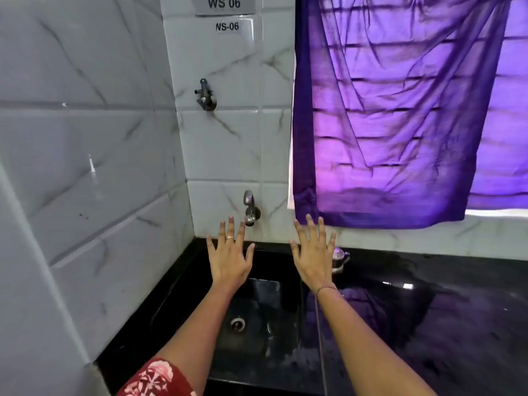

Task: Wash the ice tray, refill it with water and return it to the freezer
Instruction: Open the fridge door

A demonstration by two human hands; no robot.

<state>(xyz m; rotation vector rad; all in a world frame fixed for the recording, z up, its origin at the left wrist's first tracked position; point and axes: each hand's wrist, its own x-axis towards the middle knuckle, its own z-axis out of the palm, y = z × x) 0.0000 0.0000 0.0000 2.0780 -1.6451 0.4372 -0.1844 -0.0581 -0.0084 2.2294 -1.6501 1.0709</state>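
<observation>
Left hand (pixel 228 260) and right hand (pixel 314 260) hover spread, empty, over sink (pixel 265 295) below "WS 06" (pixel 224 3), "NS-06" (pixel 227 26) labels.

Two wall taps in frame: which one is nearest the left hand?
The lower tap, just right of the left hand's raised fingertips, above the sink. The upper tap sits far higher on the tiles, below the NS-06 label.
</observation>
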